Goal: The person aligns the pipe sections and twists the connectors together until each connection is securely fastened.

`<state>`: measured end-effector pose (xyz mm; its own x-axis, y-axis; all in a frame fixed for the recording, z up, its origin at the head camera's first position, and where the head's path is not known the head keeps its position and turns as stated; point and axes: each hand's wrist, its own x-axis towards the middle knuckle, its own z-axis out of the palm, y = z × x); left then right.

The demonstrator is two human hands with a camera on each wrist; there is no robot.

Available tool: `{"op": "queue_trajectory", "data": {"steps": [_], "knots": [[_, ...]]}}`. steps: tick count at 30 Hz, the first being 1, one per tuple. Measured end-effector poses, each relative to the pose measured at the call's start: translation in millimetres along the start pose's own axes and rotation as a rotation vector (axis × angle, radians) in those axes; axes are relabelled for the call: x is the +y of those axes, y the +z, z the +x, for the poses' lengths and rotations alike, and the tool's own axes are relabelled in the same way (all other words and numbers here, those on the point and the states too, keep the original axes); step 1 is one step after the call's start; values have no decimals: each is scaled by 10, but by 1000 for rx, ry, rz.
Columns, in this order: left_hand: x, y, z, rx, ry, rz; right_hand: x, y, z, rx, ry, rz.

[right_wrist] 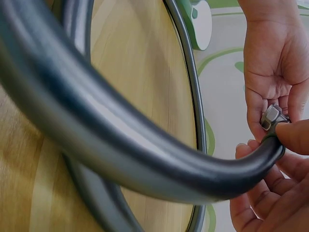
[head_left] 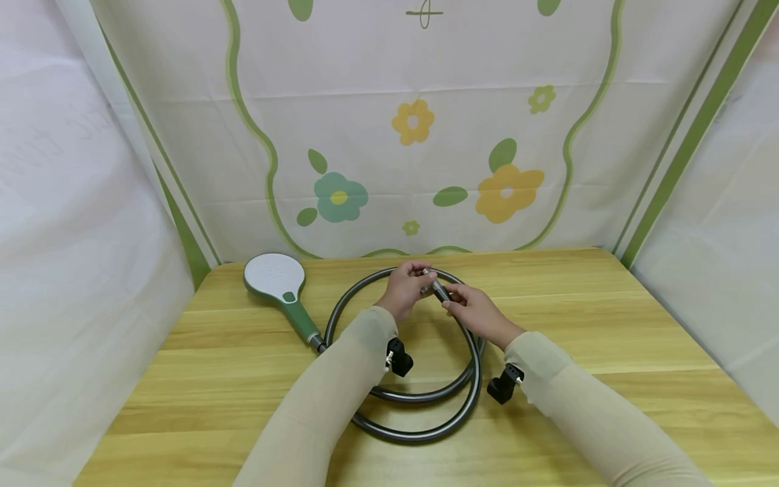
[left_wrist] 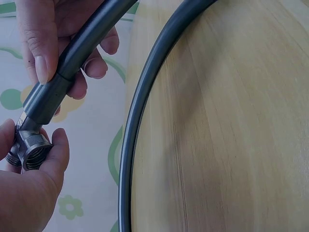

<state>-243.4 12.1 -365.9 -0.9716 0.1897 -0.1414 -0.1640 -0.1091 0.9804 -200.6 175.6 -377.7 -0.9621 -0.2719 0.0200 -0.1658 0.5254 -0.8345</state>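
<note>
A dark grey shower hose (head_left: pixel 477 365) lies in loops on the table, with one end lifted off it. My left hand (head_left: pixel 402 291) pinches a small metal threaded fitting (left_wrist: pixel 34 149) between thumb and fingers. The hose's end sleeve (left_wrist: pixel 47 102) meets this fitting; whether they are screwed together I cannot tell. Just behind the sleeve, my right hand (head_left: pixel 477 312) grips the hose end with thumb and fingertips. To the left lies a green shower head (head_left: pixel 298 318) with a white spray face, joined to the hose's other end.
The wooden table (head_left: pixel 584 318) reaches back to a white floral cloth (head_left: pixel 462 61). White cloth also hangs at the left and right sides. A small black camera (head_left: pixel 398 357) sits on the left wrist, and another camera (head_left: pixel 505 384) on the right.
</note>
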Motion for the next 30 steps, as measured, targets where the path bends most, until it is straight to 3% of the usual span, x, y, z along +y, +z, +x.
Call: {"op": "queue_trajectory", "data": {"steps": [18, 30], "knots": [[4, 4, -12, 4, -13, 0, 1, -18, -1, -54, 13, 21], [5, 2, -32, 16, -14, -5, 49, -15, -12, -3, 27, -21]]}}
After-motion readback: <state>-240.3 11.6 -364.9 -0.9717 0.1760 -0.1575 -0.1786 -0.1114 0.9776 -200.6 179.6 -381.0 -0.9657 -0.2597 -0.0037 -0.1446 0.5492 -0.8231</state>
